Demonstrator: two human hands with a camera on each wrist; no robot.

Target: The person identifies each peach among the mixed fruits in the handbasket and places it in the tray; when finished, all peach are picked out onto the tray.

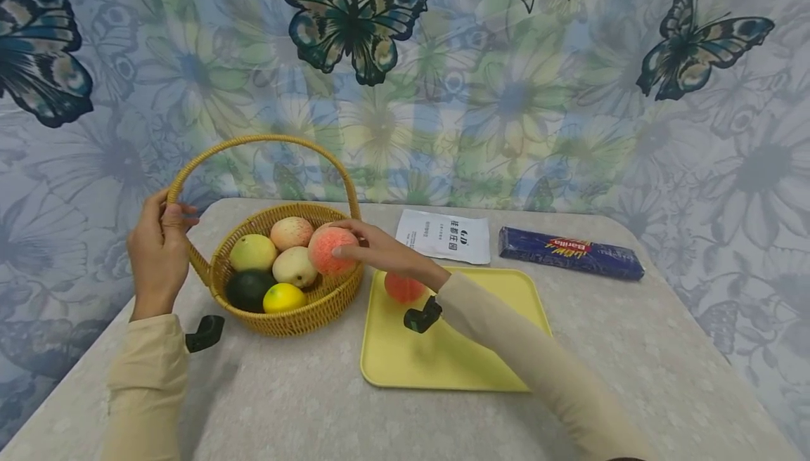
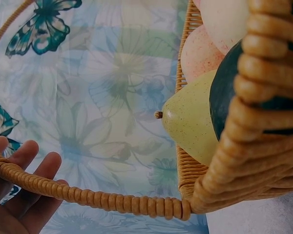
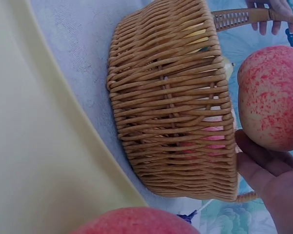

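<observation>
At the left, my left hand [image 1: 157,254] holds the side of the arched handle [image 1: 278,139] of a wicker basket [image 1: 335,310], fingers behind it in the left wrist view. My right hand [image 1: 386,247] grips a pinkish-red peach [image 1: 329,250] over the basket's right part, above the rim in the right wrist view. Inside the basket lie a yellow-green pear [image 2: 190,114], a speckled peach [image 1: 292,233], a pale yellowish fruit [image 1: 294,267], a dark green fruit [image 1: 249,290] and a lemon [image 1: 285,298]. Another fruit behind the held peach is mostly hidden.
A yellow tray [image 1: 455,369] lies right of the basket, under my right forearm, with a red peach [image 1: 403,288] near its far left corner. Behind it are a white printed packet [image 1: 443,236] and a dark blue Barilla pack [image 1: 569,254]. Butterfly-patterned cloth [image 1: 392,117] hangs behind the table.
</observation>
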